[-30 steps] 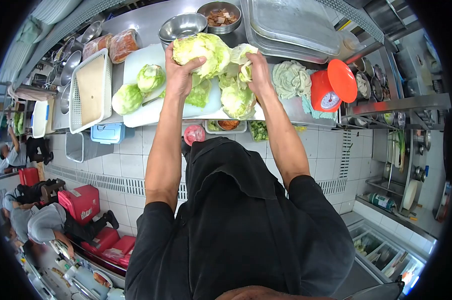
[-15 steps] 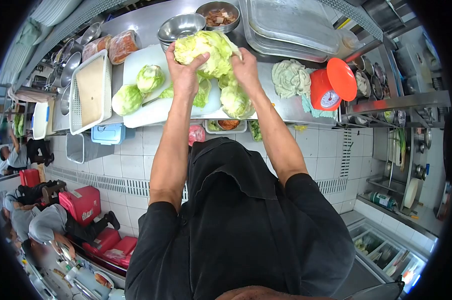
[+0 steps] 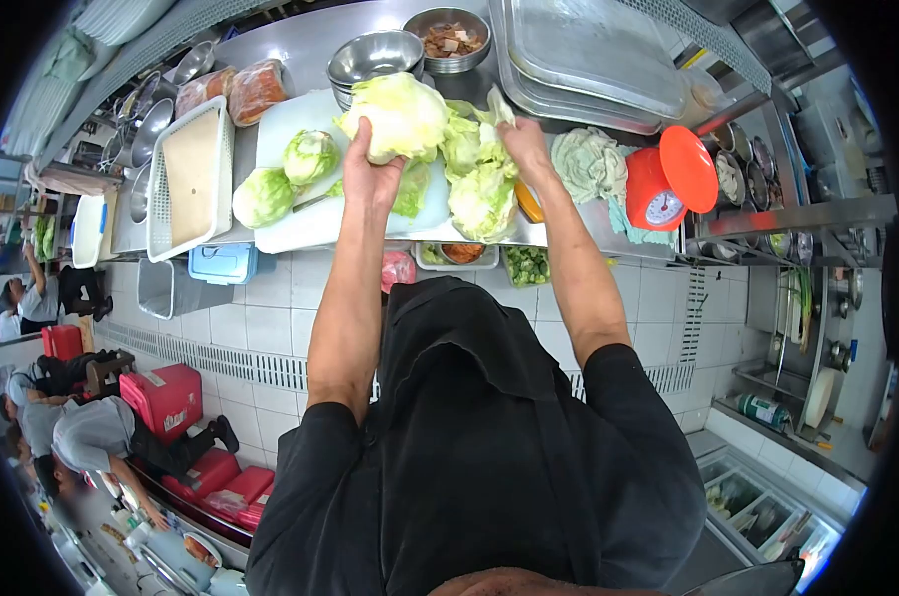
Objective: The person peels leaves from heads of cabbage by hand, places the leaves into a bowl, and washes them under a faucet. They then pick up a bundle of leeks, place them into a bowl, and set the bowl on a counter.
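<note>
In my left hand (image 3: 372, 177) is a large pale lettuce head (image 3: 400, 114), gripped from below and raised over the white cutting board (image 3: 299, 230). To its right, my right hand (image 3: 524, 149) is closed on a lettuce leaf (image 3: 497, 107), apart from the head. Below and between my hands lies another lettuce (image 3: 482, 207), with loose leaves (image 3: 461, 144) above it. Two smaller lettuces (image 3: 310, 157) rest on the left part of the board. Beside them a thin dark edge, perhaps a knife (image 3: 310, 203), is mostly hidden. A yellow-orange object (image 3: 529, 204) lies near my right wrist.
Behind the board stand steel bowls (image 3: 375, 58) and a bowl of brown pieces (image 3: 449, 42). Metal trays (image 3: 594, 55) lie at back right, near a cloth (image 3: 589, 164) and a red scale (image 3: 658, 189). A white basket (image 3: 221, 179) sits left. People (image 3: 97, 432) are at lower left.
My right hand has moved right, away from the lettuce head, with a leaf in its fingers. My left hand still holds the head, now a little lower and turned.
</note>
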### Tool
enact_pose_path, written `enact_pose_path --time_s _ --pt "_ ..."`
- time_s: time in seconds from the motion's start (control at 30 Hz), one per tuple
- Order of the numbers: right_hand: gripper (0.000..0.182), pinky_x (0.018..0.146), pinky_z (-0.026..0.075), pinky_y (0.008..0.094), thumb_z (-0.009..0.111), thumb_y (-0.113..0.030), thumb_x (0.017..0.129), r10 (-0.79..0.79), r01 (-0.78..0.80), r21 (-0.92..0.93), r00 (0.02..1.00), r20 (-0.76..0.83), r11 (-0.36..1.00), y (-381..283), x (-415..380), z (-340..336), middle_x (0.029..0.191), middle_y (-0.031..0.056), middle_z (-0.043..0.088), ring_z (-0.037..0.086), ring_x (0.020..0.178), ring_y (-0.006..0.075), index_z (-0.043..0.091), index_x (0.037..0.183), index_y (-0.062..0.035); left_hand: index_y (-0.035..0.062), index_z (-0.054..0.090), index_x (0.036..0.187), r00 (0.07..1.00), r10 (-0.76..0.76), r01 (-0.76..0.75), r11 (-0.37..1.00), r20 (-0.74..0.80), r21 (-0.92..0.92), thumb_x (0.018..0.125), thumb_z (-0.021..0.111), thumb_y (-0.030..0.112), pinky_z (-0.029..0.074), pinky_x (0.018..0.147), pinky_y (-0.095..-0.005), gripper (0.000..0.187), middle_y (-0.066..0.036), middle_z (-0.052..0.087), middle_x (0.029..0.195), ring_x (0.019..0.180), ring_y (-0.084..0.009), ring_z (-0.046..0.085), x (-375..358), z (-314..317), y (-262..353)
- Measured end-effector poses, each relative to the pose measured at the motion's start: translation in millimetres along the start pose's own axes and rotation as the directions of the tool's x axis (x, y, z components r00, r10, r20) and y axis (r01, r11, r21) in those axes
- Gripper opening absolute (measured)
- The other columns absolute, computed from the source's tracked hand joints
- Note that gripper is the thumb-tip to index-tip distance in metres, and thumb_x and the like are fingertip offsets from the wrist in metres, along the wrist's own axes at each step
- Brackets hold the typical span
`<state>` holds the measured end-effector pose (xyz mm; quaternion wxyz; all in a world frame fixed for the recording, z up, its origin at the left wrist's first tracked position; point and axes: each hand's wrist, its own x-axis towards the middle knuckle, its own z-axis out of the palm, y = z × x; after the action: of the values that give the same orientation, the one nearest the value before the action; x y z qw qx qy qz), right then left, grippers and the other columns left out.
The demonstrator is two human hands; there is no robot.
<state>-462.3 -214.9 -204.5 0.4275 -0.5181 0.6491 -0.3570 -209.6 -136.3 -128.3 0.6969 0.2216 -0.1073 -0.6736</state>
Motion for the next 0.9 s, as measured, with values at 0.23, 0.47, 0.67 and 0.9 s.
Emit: enact_pose_path --time_s 0.23,0.47,0.67,0.9 --pt "0.058 0.099 0.047 0.0422 0.064 -0.038 0.090 -0.330 0.284 -0.487 0.944 -0.008 0.826 -82.2 -46.1 -35.6 0.123 0.0270 0.062 0.059 0.115 0.0398 0.056 0.130 0.0022 0.0043 0.041 0.139 0.961 0.138 -0.227 0.888 0.239 0.400 0.068 0.083 -0.007 0.052 0.099 -0.0377 0.083 -0.013 0.057 0.129 0.117 -0.0247 0.059 2.4 14.2 23.6" --pt "0.033 0.077 0.052 0.0331 0.066 -0.021 0.092 -0.736 0.745 -0.083 0.667 0.116 0.662 -166.8 -107.9 -20.3 0.102 0.0158 0.067 0.065 0.088 0.0276 0.065 0.120 -0.0034 0.0049 0.042 0.139 0.946 0.086 -0.274 0.728 0.313 0.629 0.058 0.087 -0.009 0.051 0.102 -0.0373 0.094 -0.012 0.058 0.127 0.118 -0.0223 0.058 -7.7 48.7 24.8" --pt "0.017 0.053 0.046 0.0297 0.058 -0.014 0.098 -0.427 0.412 0.236 0.904 0.014 0.880 -141.6 -87.4 -12.7 0.073 0.0074 0.061 0.056 0.059 0.0138 0.067 0.098 0.0009 0.0064 0.047 0.138 0.911 0.026 -0.337 0.622 0.412 0.707 0.056 0.087 -0.009 0.050 0.104 -0.0359 0.092 -0.009 0.058 0.130 0.118 -0.0203 0.058 -11.3 53.3 28.1" --pt "0.012 0.047 0.035 0.0222 0.052 -0.002 0.097 -0.141 -0.116 0.843 0.965 0.221 0.525 -122.6 -66.0 -21.4 0.078 0.0044 0.061 0.044 0.056 0.0080 0.064 0.097 0.0025 0.0036 0.048 0.137 0.931 -0.082 -0.176 0.752 0.355 0.636 0.056 0.086 -0.009 0.050 0.103 -0.0357 0.090 -0.010 0.061 0.127 0.117 -0.0206 0.060 -11.4 41.5 32.3"
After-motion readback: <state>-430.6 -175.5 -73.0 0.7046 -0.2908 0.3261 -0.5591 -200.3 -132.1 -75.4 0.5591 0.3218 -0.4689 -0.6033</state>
